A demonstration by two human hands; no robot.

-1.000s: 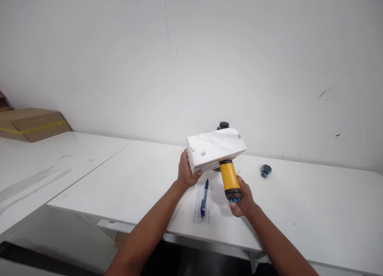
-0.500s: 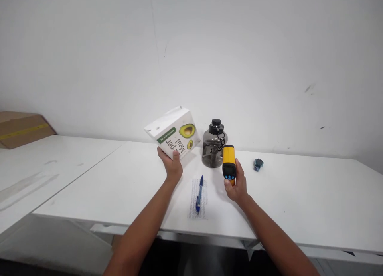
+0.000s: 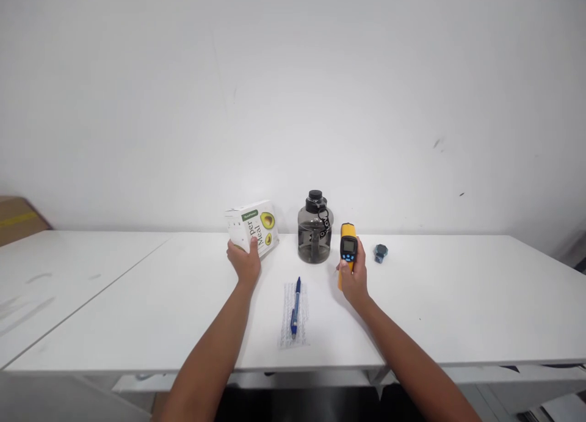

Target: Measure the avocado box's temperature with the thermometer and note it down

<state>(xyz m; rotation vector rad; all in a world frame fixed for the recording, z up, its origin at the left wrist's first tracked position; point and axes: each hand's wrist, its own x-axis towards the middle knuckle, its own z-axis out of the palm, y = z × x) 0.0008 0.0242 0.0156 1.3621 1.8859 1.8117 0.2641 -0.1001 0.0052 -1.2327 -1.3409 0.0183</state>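
Note:
My left hand (image 3: 246,262) is closed around the lower part of a white box (image 3: 237,226) printed with avocados and the word "Meal". The box leans a little, near the back of the table; whether its base touches the tabletop I cannot tell. In my right hand (image 3: 356,276) is a yellow and black infrared thermometer (image 3: 348,246), its small screen and blue buttons facing me. Between the two hands, further back, a dark see-through water jug (image 3: 314,229) with a black cap stands upright. A blue pen (image 3: 296,306) lies on a strip of bubble wrap (image 3: 287,324) in front of the jug.
A dark blue-green wristwatch (image 3: 379,253) lies right of my right hand. At the far left is a cardboard box (image 3: 18,219) with yellow tape. The white table (image 3: 458,312) meets a white wall (image 3: 293,92) behind.
The white box has come down and turned more upright in my left hand. My right hand has tilted the thermometer so its screen shows more. The view has shifted right and up.

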